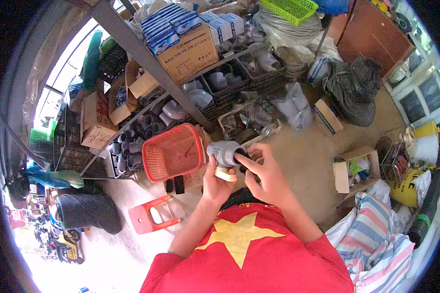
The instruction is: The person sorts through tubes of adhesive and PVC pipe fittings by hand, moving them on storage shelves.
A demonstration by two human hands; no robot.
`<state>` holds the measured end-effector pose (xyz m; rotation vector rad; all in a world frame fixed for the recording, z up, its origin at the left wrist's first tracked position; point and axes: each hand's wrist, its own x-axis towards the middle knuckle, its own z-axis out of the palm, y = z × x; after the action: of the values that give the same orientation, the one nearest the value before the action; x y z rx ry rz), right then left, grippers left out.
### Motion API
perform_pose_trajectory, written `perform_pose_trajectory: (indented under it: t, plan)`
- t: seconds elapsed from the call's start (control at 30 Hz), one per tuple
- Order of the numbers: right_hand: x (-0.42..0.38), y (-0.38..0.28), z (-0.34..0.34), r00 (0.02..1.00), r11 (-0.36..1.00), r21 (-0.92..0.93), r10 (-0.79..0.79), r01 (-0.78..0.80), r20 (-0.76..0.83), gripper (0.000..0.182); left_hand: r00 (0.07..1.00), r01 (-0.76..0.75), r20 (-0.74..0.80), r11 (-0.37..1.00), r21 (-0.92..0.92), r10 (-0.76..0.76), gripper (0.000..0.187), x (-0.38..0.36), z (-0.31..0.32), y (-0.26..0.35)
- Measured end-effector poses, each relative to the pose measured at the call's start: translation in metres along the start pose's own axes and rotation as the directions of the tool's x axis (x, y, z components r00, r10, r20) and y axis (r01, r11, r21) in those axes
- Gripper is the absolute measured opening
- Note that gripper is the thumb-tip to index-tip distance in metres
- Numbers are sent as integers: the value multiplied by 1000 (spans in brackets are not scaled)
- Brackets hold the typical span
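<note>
In the head view, a grey plastic pipe fitting (223, 150) is raised in front of my chest. My left hand (217, 185) is closed around its lower side, and a cream-coloured curved piece (225, 174) lies along the same fingers under the fitting. At the fitting's dark open end is my right hand (265, 175), its index finger stretched to the rim and its thumb apart below. A red plastic basket (154, 161) stands just beyond, on the left. Below it is a red plastic stool (142, 220).
Behind are racks of crates with grey fittings (221, 80) and a ball valve carton (189, 53). On the right floor stand an open cardboard box (341, 177) and a black plastic bag (354, 88). Striped sacks (376, 234) lie at lower right, a dark mesh roll (89, 211) at left.
</note>
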<state>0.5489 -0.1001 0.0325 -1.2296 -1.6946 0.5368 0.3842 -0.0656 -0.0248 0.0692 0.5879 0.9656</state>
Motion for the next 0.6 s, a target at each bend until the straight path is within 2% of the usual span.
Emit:
perform_pose_trajectory:
  t: [0.13,0.23,0.27,0.37,0.47,0.6]
  plan:
    - [6,9,-15,995,1000,2,-6,5,96,34,999,29,38,1000,9,-30,41,0,-4,0]
    - [14,-3,-27,998,997,-28,66,-67,-17,27,999,41,34,998,53,-43,40,1,2,3]
    - [14,-3,-28,991,992,-13,125,-126,-42,18,998,43,37,997,60,-45,41,2,1,4]
    - [15,0,-28,998,999,-46,17,-20,-58,19,999,38,30,996,84,-41,42,4,-3,5]
    - [18,2,-18,996,1000,-4,-13,12,-91,19,999,35,22,995,98,-37,42,5,-1,2]
    - [18,5,1,965,998,29,59,-54,-257,17,999,22,30,996,85,-25,42,5,0,1]
